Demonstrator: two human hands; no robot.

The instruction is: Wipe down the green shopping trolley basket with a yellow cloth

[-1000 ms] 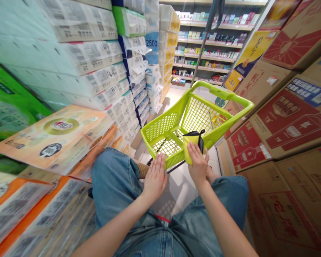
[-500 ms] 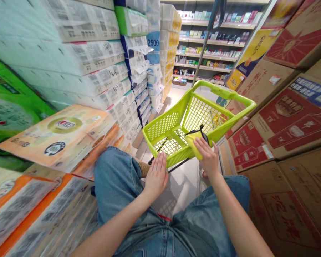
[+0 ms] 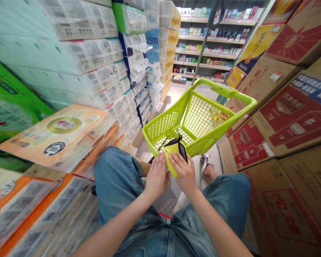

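Note:
A lime-green shopping cart with a lattice basket stands between my knees, its handle toward the far right. My left hand grips the basket's near rim at the left, fingers laid over the edge and thumb out of sight. Just right of it, my right hand presses a yellow cloth with black edging and a small black loop against the same rim. The fingers lie over the cloth and hide part of it. Both hands are close together.
Stacked paper packs rise on the left, with an orange carton beside my left knee. Brown and red cardboard boxes line the right. Shelves of small goods stand at the back, behind a metal pole.
My right hand has slid left along the rim with the yellow cloth, ending beside my left hand. The left hand and the cart have stayed about where they were.

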